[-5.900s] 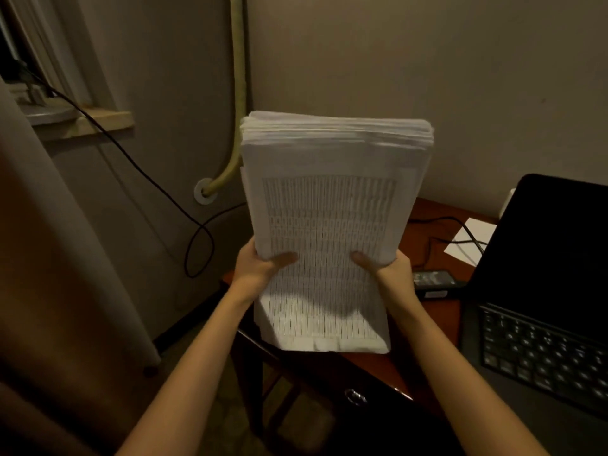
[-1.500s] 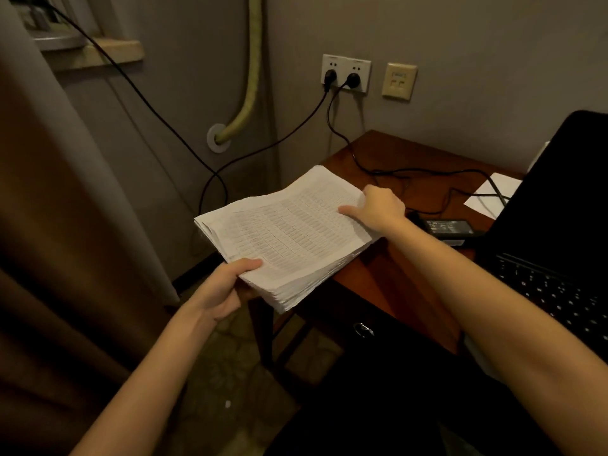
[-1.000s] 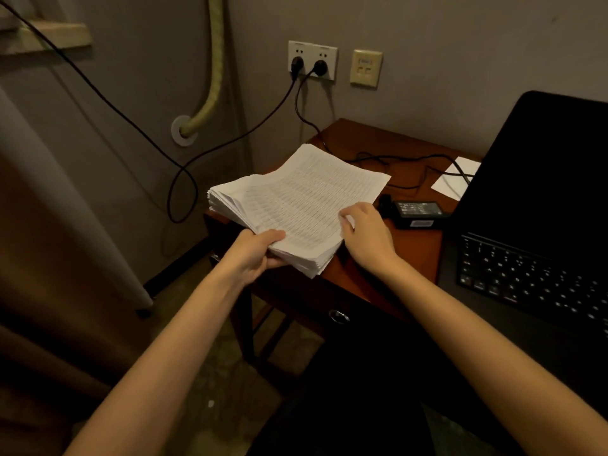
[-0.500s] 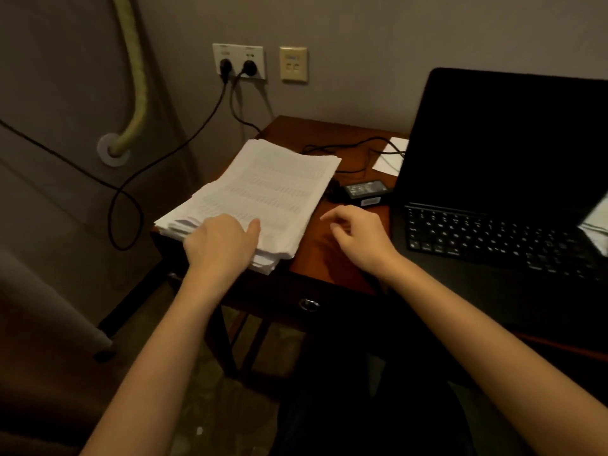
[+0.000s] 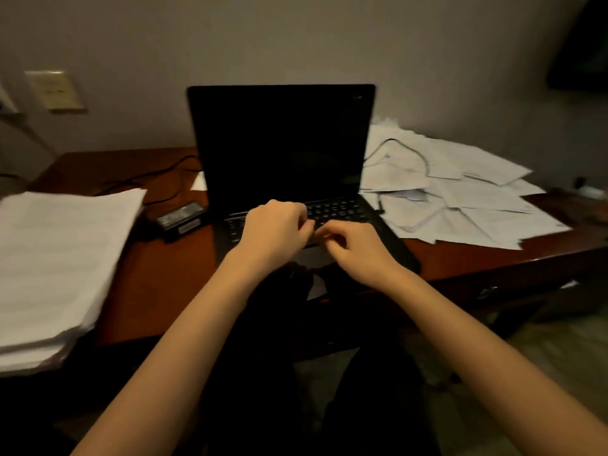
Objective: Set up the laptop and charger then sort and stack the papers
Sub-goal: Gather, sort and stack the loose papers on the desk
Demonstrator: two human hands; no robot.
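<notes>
A black laptop (image 5: 279, 149) stands open with a dark screen at the middle of the brown desk (image 5: 164, 268). My left hand (image 5: 274, 233) and my right hand (image 5: 353, 246) hover side by side over its keyboard, fingers curled, holding nothing. A thick stack of printed papers (image 5: 56, 258) lies on the desk's left end, overhanging the front edge. The black charger brick (image 5: 181, 217) sits between the stack and the laptop, its cable running back. Loose papers (image 5: 460, 195) lie scattered right of the laptop with a cable over them.
A beige wall plate (image 5: 54, 90) is on the wall at the left. A small sheet (image 5: 199, 182) peeks out behind the laptop's left edge. A dark object (image 5: 582, 47) hangs at the top right. Floor shows under the desk's right end.
Both hands let go of the paper stack, now resting on the desk's left end, and moved right over the laptop keyboard. My view swung right toward the laptop and scattered papers.
</notes>
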